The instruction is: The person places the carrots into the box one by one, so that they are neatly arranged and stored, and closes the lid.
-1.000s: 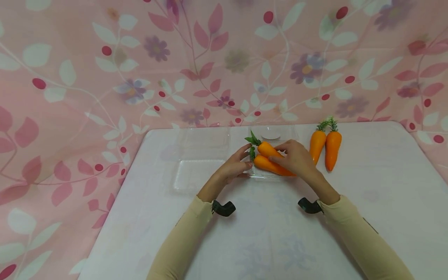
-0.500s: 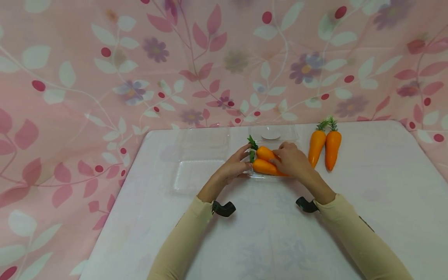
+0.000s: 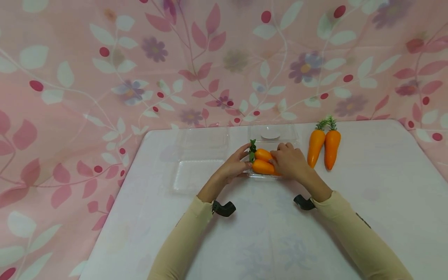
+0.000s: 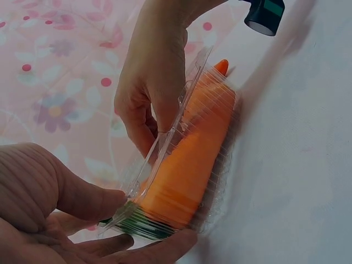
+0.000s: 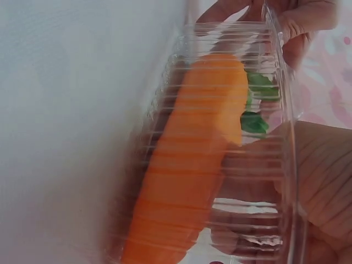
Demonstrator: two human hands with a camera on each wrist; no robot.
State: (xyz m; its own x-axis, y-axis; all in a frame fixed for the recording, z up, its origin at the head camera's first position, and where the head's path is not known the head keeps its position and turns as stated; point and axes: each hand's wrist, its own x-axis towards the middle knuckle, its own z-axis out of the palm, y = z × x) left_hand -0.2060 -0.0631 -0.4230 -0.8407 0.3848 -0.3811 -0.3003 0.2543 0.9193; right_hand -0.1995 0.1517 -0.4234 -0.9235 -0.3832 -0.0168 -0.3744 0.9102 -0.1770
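Two orange carrots lie in a clear plastic clamshell box, their green tops toward its left end. The front carrot shows large through the ribbed wall in both wrist views. My left hand holds the box's left end, thumb at the rim and fingers against the outer wall in the left wrist view. Reaching in from the right, my right hand pinches the rear carrot and covers its tip. In the left wrist view, an orange tip shows beyond the box's far end.
Left of the hands, a second clear box lies with its lid raised toward the back. Two more carrots, a left one and a right one, lie side by side at the right. A patterned cloth hangs behind the table.
The right hand has moved slightly left and down with the rear carrot, which now lies lower and more level beside the front one. Both carrots have shifted left; the left hand stays put.
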